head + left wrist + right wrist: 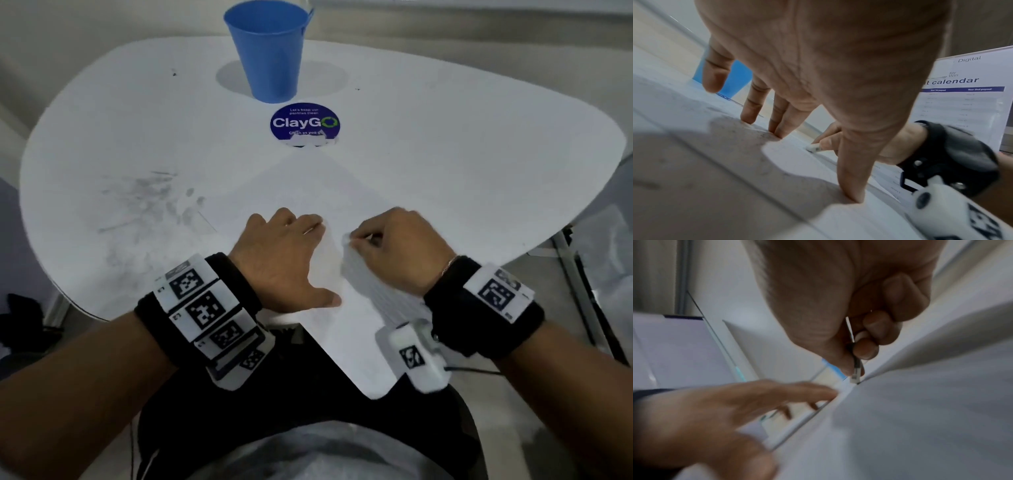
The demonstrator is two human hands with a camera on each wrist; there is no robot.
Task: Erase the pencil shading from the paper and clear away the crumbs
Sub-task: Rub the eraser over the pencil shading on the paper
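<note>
Pinched between the thumb and curled fingers of the right hand, a small white eraser has its tip down on the sheet of paper; a printed barcode-like strip runs along the eraser's side, too small to read. The left hand lies spread on the paper just beside it, its fingers straight, with fingertips and thumb pressing the sheet flat against the white table.

The paper lies diagonally on the near part of the table, one corner hanging over the near edge toward the person's lap. Faint printed rows show on it near the right wrist, and the left wrist view catches the word "January" among them. Any pencil shading under the eraser cannot be made out, as the right wrist view is blurred.

Grey smudges mark the tabletop to the left of the paper. Beyond the paper sits a round blue sticker reading "ClayGO", with "Let's keep our pantries clean" above; its lower edge is torn. A blue cup stands upright just behind the sticker. In the left wrist view a standing sign behind the right hand shows "Digital" and "calendar".
</note>
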